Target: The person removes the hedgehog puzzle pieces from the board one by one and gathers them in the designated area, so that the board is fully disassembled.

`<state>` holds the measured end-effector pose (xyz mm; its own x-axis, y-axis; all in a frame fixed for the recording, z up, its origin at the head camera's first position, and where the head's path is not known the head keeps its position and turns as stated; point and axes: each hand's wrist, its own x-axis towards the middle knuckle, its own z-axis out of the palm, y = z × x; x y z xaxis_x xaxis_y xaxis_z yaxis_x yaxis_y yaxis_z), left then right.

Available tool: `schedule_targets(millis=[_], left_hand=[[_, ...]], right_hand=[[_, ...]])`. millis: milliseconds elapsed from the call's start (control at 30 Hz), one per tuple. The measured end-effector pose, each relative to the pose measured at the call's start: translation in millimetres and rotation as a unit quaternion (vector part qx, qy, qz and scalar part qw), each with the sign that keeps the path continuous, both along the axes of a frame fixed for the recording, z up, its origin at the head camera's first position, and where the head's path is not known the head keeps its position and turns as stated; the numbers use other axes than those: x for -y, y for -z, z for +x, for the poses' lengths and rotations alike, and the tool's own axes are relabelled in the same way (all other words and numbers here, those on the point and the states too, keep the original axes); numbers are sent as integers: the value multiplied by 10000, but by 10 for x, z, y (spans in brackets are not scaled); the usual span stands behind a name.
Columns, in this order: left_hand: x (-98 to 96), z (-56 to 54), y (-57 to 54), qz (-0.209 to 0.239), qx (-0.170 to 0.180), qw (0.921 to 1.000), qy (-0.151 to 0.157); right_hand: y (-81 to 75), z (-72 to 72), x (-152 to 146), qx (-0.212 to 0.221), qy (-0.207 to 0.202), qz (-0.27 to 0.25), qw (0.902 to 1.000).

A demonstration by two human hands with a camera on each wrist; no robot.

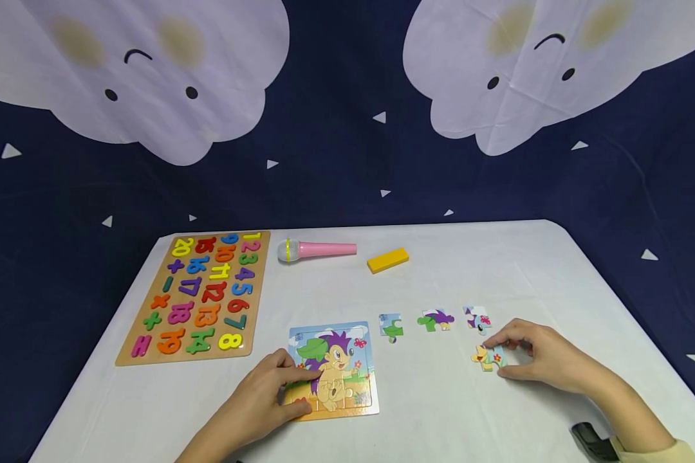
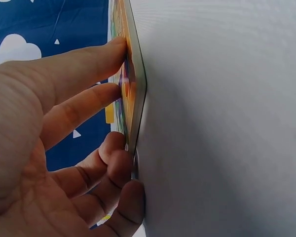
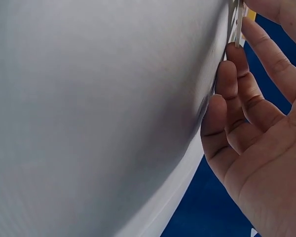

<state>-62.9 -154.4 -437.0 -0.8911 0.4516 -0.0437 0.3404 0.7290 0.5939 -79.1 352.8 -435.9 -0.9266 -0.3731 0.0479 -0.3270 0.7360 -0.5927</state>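
Observation:
A hedgehog jigsaw board (image 1: 342,376) lies flat on the white table in the head view. My left hand (image 1: 257,397) rests on its left side, thumb and index fingertips touching the printed face. In the left wrist view, the other fingers of that left hand (image 2: 76,148) bend beside the board's edge (image 2: 134,89). To the right, my right hand (image 1: 547,357) pinches a puzzle piece (image 1: 488,358) between thumb and index finger, at the tabletop. Beyond it lie three loose pieces in a row: a green-leaf piece (image 1: 391,326), a purple-and-green piece (image 1: 436,320) and a butterfly piece (image 1: 477,318).
A wooden number board (image 1: 165,321) with colourful numerals and signs lies at the left. Toward the back are a pink toy microphone (image 1: 327,249) and a yellow block (image 1: 388,260). A dark blue cloth (image 1: 347,128) with clouds hangs behind the table.

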Motion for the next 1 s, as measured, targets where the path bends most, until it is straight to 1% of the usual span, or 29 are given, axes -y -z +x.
schedule_targets(millis=[167,433,600,700,833,933,1000], left_hand=[[2,8,-1,31,-6,10000,-11],[2,11,1,20,-32,10000,0],[-1,11,-4,-12,16,10000,2],[-3,10,-7,-48,33,10000,9],[-5,12,-9,-101,-81,9999,41],[-12,15,-21,-191,-163,9997,47],[-20,14,-38,-302,-213,9993,-19]], right_hand=[[7,-6,1,-156,-31,112,9998],[18,-7,-7,-116,-13,192,9997],[18,-6,-13,-123,-16,190,9997],[-4,-11,-13,-95,-41,160,9998],[-77,-46,-4,-19,-48,198,9998],[-130,-90,33,-179,-108,174,9996],[-155,-124,80,-408,-213,112,9989]])
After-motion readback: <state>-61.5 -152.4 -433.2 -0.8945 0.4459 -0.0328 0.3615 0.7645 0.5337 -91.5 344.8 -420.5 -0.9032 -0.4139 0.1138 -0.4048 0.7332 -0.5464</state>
